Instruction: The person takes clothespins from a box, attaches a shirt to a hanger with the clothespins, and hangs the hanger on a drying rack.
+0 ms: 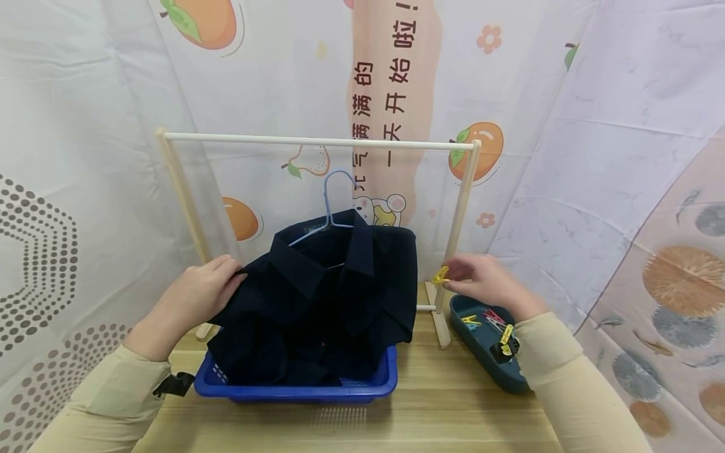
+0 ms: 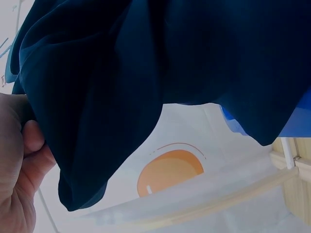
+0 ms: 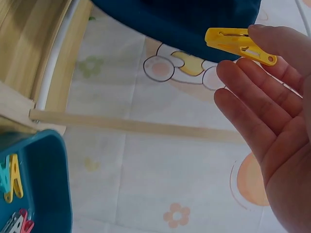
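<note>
Spreading over and partly into the shallow blue plastic basket (image 1: 294, 392) on the wood-grained tabletop (image 1: 442, 409), the dark navy cloth shirt with a pointed collar (image 1: 317, 314) sits on a thin pale-blue hanger (image 1: 328, 217), whose hook rises at twelve o'clock, below and apart from the top bar of the pale wooden rack (image 1: 323, 141). The hands are well apart: at about ten o'clock of the shirt the left hand (image 1: 206, 289) grips its edge with curled fingers, while at three o'clock the right hand (image 1: 484, 277) pinches a small yellow plastic clothespin (image 1: 440, 275) between thumb and forefinger, its other fingers loose. At four o'clock lies a dark teal oblong tray (image 1: 481, 355) with more coloured clips (image 1: 506, 336). The shirt looks light, soft and limp, so it should fold and droop wherever it lacks support, and it may slide on the slim hanger; the surest hold is likely the shoulder, cloth and hanger arm together, rather than the loose hem at six o'clock. The clothespin should feel stiff, springy and nearly weightless, best held by its handle ends and easily dropped.
</note>
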Tool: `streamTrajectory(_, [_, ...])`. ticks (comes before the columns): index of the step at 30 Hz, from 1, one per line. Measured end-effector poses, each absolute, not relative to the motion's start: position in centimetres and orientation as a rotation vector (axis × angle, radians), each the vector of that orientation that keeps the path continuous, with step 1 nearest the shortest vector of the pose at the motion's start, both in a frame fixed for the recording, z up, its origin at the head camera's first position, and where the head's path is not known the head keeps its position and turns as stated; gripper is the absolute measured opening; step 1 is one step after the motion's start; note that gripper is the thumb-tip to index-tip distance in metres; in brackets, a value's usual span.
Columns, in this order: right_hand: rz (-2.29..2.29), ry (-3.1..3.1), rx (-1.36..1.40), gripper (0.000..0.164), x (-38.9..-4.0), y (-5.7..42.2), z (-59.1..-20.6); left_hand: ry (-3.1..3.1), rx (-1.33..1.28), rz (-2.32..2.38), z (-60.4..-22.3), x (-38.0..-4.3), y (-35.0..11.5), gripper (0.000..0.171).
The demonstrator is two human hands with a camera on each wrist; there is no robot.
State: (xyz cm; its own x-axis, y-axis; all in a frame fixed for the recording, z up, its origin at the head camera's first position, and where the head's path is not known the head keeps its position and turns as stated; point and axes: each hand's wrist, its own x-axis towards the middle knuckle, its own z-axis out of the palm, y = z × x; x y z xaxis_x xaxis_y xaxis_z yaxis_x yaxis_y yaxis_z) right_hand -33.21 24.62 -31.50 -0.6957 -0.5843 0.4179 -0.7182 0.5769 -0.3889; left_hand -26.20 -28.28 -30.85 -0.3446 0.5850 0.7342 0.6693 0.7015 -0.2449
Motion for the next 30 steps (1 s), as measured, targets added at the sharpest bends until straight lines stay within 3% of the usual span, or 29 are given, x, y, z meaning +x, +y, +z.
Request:
streamTrajectory(17, [0.825,-2.479,1.217,0.031,-32.2,21.0,-30.0,-2.012,-0.985,-0.146,-30.8,-26.3,-28.1,0.008])
streamTrajectory(24, [0.829,-2.395,1.265,0.033,-32.0,19.8,-29.5,-1.995,-0.987,-0.151,-30.8,-26.2,-27.9,0.025])
streamTrajectory(30, [0.807,-2.324,1.279,0.033,-31.9,18.9,-28.9,-2.041,-0.983,-0.130,-30.7,-26.1,-28.0,0.008])
